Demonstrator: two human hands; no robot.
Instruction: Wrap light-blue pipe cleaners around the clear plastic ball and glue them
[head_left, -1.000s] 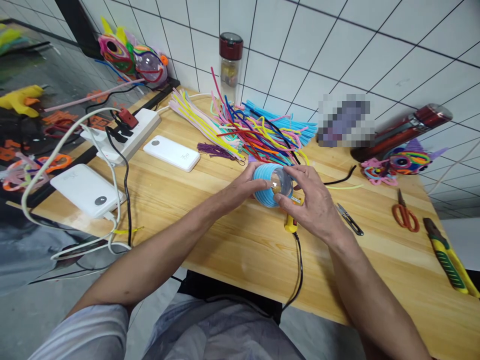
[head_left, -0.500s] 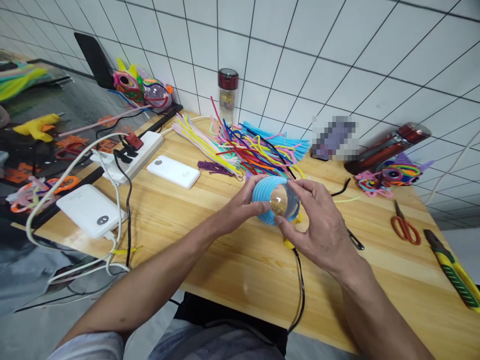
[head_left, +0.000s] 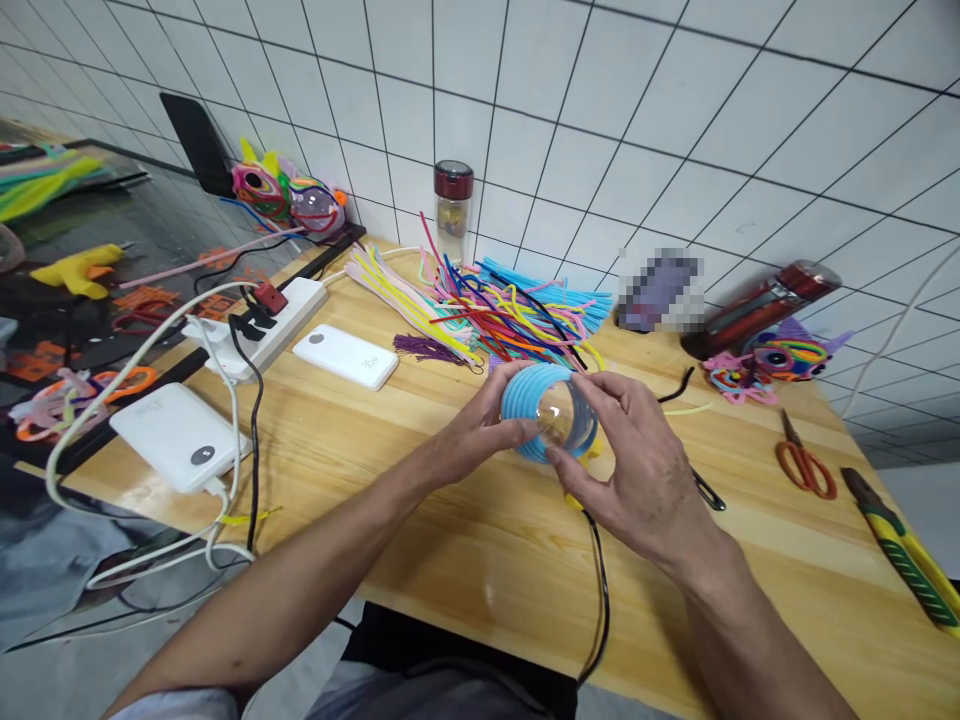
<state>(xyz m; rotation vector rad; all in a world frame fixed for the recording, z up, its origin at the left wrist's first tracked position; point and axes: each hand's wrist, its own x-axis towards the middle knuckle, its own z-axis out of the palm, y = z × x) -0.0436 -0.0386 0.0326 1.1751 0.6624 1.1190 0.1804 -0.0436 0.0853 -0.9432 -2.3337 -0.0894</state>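
The right hand (head_left: 646, 472) has shifted, partly hiding black metal snips (head_left: 711, 492); its fingers and the left hand's (head_left: 478, 425) hold a blue-banded clear plastic cylinder (head_left: 546, 410), which squeezing could dent

Holds blue-wrapped clear container (head_left: 541, 412) between left hand (head_left: 480, 428) and right hand (head_left: 641, 465). Shows coloured strands (head_left: 517, 318) heaped beyond.

Behind the blue-ringed clear object (head_left: 521, 418), most of the fingers of the left hand's grip (head_left: 486, 425) are hidden. Just right of that object, the right hand's grip (head_left: 637, 460) covers much of a yellow tool (head_left: 573, 501) and part of some dark snips (head_left: 709, 493). Well right of it, the pliers (head_left: 900, 550) are cut off by the edge. Beyond it, rightward, a dark item (head_left: 660, 290) is pixelated; leftward, the white power bank's (head_left: 345, 356) figures are blurred.
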